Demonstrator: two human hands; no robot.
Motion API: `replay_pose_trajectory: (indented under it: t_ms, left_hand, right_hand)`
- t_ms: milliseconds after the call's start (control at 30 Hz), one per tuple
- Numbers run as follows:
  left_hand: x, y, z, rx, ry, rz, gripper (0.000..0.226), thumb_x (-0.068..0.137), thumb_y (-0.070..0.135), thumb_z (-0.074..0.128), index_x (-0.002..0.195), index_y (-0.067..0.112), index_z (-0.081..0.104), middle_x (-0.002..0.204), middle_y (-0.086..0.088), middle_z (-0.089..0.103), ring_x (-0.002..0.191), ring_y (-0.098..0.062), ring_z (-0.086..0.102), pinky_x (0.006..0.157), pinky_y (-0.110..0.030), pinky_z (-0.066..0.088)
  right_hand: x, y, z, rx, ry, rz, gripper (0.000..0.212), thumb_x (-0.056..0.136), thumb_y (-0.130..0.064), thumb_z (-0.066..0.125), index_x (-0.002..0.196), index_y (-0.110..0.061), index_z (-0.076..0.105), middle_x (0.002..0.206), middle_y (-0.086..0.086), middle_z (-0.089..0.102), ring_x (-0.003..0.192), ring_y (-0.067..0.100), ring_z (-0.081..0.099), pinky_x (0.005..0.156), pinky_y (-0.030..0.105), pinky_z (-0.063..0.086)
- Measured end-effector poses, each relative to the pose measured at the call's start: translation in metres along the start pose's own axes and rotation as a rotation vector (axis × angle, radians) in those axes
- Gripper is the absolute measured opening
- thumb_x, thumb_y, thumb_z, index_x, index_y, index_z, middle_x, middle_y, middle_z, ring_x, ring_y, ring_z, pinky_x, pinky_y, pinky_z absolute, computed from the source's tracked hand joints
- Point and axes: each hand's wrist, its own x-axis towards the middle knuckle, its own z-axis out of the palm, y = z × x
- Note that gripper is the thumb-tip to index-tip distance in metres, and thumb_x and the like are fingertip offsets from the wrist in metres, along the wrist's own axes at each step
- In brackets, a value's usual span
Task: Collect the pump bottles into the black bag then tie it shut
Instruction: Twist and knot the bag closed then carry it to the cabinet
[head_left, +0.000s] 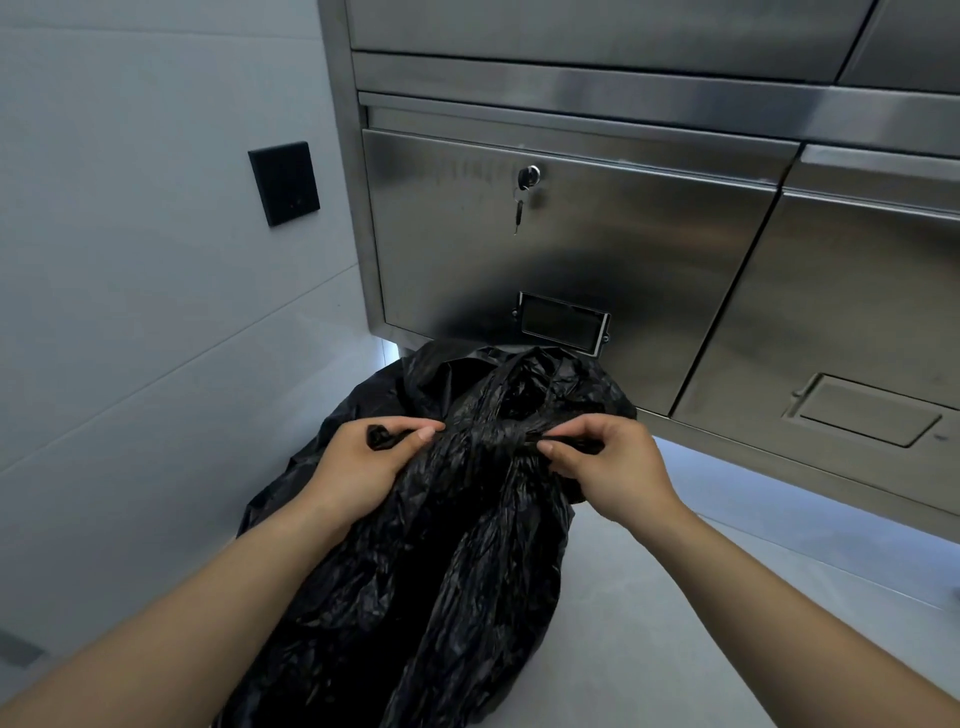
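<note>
A bulging black plastic bag (457, 571) stands on the pale floor in front of me. Its top is gathered into two twisted strands that cross in a knot between my hands. My left hand (363, 462) pinches one strand end on the left of the knot. On the right, my right hand (608, 462) pinches the other strand end. Beyond the knot a loop of the bag's mouth stays slightly agape. No pump bottles show; whatever the bag holds is hidden by the plastic.
A stainless steel cabinet (623, 234) rises right behind the bag, with a key (522, 202) hanging in its lock and a small label frame (563, 322) low down. A black wall plate (284, 183) sits on the grey tiled wall to the left.
</note>
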Motion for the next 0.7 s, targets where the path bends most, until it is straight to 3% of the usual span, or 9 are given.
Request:
replay_pose_trajectory:
  t_ms: [333,400,533,700]
  left_hand:
    - [0.008,-0.003,-0.016,-0.065,0.026,-0.033,0.02,0.087,0.018,0.065,0.082,0.033,0.078,0.089,0.009,0.076,0.089,-0.009,0.07,0.081,-0.021,0.05]
    - [0.006,0.0,-0.019,-0.113,-0.027,-0.087,0.019,0.086,0.017,0.066,0.085,0.032,0.077,0.089,0.006,0.077,0.087,-0.009,0.071,0.072,-0.014,0.052]
    - [0.002,0.0,-0.023,-0.234,-0.181,-0.227,0.022,0.082,0.005,0.068,0.091,0.023,0.077,0.091,-0.005,0.077,0.081,-0.013,0.072,0.065,-0.016,0.053]
    - [-0.001,0.0,-0.021,-0.326,-0.143,-0.3,0.023,0.082,-0.002,0.064,0.091,0.016,0.075,0.09,-0.005,0.077,0.079,-0.012,0.072,0.063,-0.016,0.054]
  right_hand:
    - [0.009,0.004,-0.027,0.138,-0.068,0.049,0.013,0.081,-0.003,0.07,0.074,-0.014,0.069,0.055,-0.005,0.067,0.053,0.006,0.064,0.051,0.015,0.05]
    - [0.009,0.003,-0.029,0.103,-0.148,0.05,0.014,0.081,-0.001,0.07,0.075,-0.013,0.068,0.061,-0.001,0.069,0.055,0.007,0.066,0.053,0.017,0.052]
    - [0.007,-0.001,-0.034,0.016,-0.315,0.12,0.02,0.079,0.003,0.07,0.088,-0.014,0.068,0.08,0.0,0.073,0.066,0.015,0.069,0.063,0.027,0.057]
    - [0.001,-0.007,-0.025,-0.069,-0.34,0.148,0.019,0.078,-0.017,0.076,0.093,-0.012,0.068,0.076,0.003,0.072,0.057,0.012,0.066,0.051,0.019,0.051]
